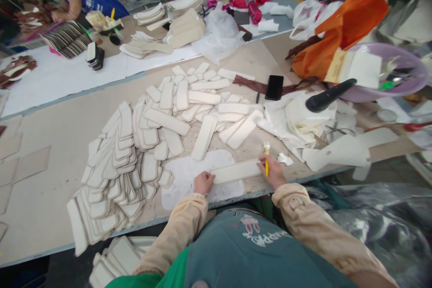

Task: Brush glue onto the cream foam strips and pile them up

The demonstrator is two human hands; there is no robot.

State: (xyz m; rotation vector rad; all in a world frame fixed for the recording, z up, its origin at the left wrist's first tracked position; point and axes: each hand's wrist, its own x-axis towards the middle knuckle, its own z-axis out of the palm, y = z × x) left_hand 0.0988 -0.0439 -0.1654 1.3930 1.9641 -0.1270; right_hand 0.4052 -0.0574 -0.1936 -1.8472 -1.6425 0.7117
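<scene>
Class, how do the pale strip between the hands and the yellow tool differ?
The pale strip is broad and flat; the yellow tool is slim. The strip is off-white, the tool yellow with a whitish tip. Left hand and right hand touch the strip; only the right holds the tool. Both are elongated.

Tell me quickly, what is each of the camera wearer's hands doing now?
Left hand: closed, fingertips on one end of the long pale strip.
Right hand: closed, holding a yellow-handled tool by the strip's other end.
</scene>
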